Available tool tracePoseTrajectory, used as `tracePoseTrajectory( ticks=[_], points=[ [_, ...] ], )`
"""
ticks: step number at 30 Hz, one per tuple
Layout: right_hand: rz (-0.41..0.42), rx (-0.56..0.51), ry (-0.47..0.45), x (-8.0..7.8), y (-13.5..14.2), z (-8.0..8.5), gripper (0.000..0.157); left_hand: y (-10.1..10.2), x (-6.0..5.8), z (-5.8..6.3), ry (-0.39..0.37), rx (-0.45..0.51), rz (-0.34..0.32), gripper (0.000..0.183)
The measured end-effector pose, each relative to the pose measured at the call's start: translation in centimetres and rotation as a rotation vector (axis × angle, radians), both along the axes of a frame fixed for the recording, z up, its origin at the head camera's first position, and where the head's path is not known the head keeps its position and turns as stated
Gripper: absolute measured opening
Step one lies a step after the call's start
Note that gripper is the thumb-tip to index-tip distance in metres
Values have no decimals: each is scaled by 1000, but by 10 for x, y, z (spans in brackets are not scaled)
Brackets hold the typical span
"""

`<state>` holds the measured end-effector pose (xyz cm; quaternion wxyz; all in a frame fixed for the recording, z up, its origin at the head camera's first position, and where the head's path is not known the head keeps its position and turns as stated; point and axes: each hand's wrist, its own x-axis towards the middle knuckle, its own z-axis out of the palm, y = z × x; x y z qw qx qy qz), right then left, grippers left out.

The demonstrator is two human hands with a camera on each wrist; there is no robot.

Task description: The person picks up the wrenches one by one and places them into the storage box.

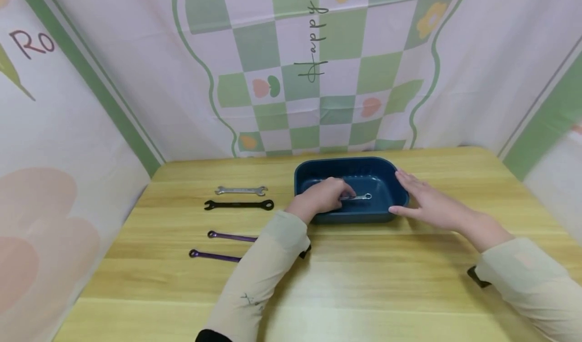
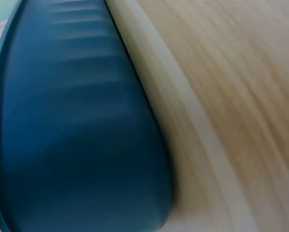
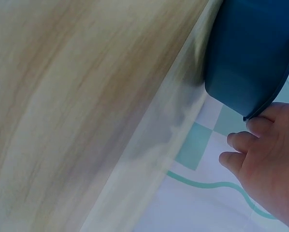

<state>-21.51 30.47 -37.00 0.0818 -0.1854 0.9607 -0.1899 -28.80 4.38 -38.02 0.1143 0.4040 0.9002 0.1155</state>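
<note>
Left hand (image 1: 324, 195) pinches small silver wrench (image 1: 357, 198) inside blue bin (image 1: 359, 218), just right of frame centre. Right hand (image 1: 429, 204), thumb and fingers apart, touches bin's right end. Possible trouble: weak pinch lets wrench slip; left sleeve (image 1: 268, 263), crossing purple wrenches (image 1: 233, 237) lower left, may drag them.

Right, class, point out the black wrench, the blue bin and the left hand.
Black wrench (image 1: 239, 205), head view: middle of its handle.
Blue bin (image 2: 86, 121), left wrist view: outer wall.
Left hand (image 1: 325, 195), head view: back of the hand.

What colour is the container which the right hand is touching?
The container is dark blue; the head view shows it best.
</note>
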Motion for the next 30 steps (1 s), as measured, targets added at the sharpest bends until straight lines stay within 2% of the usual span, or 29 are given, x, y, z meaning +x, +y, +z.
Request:
tracePoseTrajectory(
  ticks=[30],
  points=[
    [10,1,-3,-1,-1,1,95,1,-2,-4,-65,-4,-69,34]
  ],
)
